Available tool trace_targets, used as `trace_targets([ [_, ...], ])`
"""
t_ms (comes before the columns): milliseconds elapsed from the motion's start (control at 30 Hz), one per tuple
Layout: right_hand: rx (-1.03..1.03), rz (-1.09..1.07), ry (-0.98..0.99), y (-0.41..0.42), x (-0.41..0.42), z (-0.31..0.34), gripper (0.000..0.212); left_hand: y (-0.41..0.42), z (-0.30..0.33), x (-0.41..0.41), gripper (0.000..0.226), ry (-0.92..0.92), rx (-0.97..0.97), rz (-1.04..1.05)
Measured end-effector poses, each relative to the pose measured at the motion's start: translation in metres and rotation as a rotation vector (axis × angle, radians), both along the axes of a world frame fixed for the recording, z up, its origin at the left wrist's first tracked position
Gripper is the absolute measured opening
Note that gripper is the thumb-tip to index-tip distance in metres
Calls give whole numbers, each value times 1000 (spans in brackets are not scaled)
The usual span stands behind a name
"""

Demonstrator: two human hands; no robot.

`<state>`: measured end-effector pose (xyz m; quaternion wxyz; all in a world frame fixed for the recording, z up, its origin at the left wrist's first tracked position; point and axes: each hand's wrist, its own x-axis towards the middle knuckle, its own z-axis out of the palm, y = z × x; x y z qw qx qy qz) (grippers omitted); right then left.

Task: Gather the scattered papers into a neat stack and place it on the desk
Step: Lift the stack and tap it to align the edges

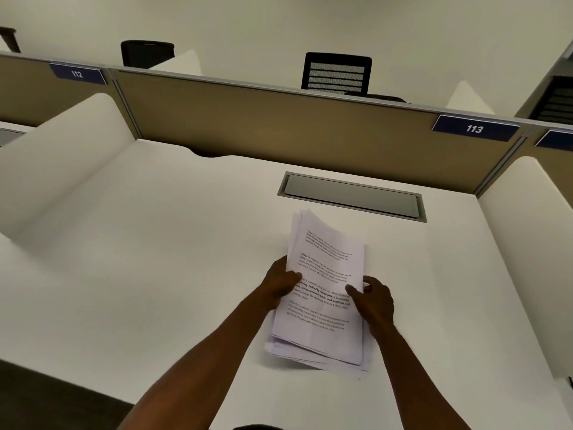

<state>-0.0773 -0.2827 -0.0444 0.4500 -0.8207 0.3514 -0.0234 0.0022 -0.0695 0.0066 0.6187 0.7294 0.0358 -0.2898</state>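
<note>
Fingers of both hands curl around a stack of printed papers, left hand and right hand pinching opposite long edges just above the white surface. Lower sheets splay; tapping the edges square before setting it down would help.

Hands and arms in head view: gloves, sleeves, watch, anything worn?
Nothing worn that shows. The left hand and right hand are bare, no gloves or rings visible. Both forearms are bare to the frame's bottom edge: no sleeves, watch, bands or markings.
</note>
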Motion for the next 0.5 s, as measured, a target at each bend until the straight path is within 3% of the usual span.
trace_targets([
  [100, 349, -37, -152, 6, 1, 20, 62, 29, 7, 0, 41, -21, -169, -6],
  [200, 699, 63, -248, 22, 7, 42, 51, 60, 18, 1, 45, -45, -280, 0],
  [333, 725, 136, -380, 59, 23, 73, 34, 87, 35, 3, 38, -200, -236, 67],
  [500, 620, 223, -521, 99, 41, 92, 29, 112, 61, 7, 40, -407, -172, 153],
])
